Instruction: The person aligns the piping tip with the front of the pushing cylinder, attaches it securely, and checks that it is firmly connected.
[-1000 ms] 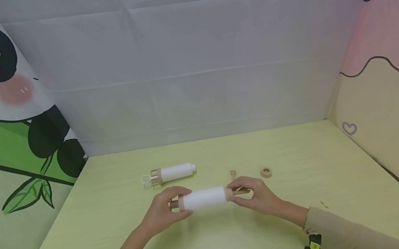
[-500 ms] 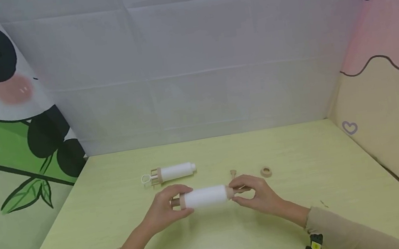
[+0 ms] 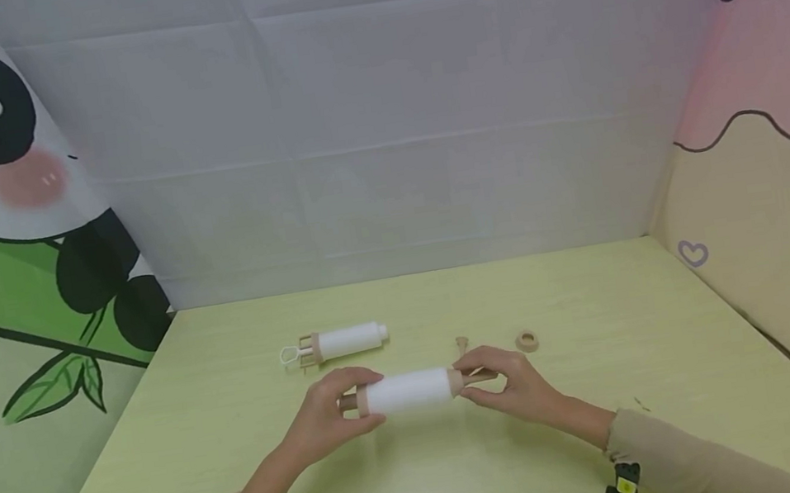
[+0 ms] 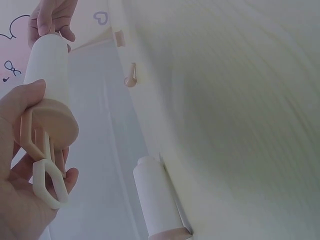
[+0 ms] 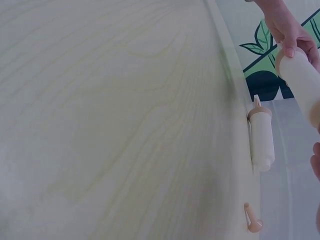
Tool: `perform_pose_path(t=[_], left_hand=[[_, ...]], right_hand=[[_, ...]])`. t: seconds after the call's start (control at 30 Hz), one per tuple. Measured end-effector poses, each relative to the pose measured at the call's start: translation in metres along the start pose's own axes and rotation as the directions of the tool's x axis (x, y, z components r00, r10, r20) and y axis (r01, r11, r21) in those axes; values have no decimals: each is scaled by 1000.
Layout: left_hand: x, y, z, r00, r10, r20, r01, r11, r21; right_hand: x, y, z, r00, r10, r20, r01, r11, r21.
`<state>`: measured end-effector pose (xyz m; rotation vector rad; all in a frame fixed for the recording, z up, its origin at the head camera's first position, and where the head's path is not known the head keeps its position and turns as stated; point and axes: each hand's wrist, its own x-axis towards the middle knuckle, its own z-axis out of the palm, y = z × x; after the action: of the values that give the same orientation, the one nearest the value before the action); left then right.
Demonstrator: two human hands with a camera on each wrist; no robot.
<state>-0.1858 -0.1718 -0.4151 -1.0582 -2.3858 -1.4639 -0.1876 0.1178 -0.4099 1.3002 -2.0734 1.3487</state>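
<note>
A white syringe-like tube [image 3: 408, 391] with beige end pieces is held level above the table. My left hand [image 3: 323, 417] grips its beige collar end, thumb and fingers on either side. In the left wrist view, a white ring handle [image 4: 49, 184] and beige loops [image 4: 31, 132] stick out of that end beside the palm. At the other end my right hand [image 3: 513, 381] pinches the beige end cap [image 3: 456, 382]; the fingertips hide part of it. Behind lies a second white syringe-like tube [image 3: 349, 339], with its white ring handle [image 3: 289, 354] to the left.
A small beige nozzle-like piece [image 3: 462, 345] and a beige ring [image 3: 526, 341] lie on the pale wood-grain table [image 3: 573, 290] beyond the right hand. A white cloth wall [image 3: 385, 114] rises at the back edge, with printed panels on both sides.
Both hands have shifted very slightly to the right with the held tube. The grips look the same, and the things on the table have not moved.
</note>
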Motion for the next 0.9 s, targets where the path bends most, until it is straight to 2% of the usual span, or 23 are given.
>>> perform_pose_path(t=[0.27, 0.53, 0.9], left_hand=[[-1, 0, -2, 1000, -16, 1, 16, 1000, 0], [0, 6, -2, 1000, -16, -10, 16, 999, 33], [0, 4, -1, 1000, -24, -12, 24, 1000, 9]], right_hand=[[0, 0, 3, 997, -68, -34, 67, 997, -30], [1, -1, 2, 996, -73, -41, 73, 997, -14], [2, -4, -1, 998, -45, -32, 44, 998, -43]])
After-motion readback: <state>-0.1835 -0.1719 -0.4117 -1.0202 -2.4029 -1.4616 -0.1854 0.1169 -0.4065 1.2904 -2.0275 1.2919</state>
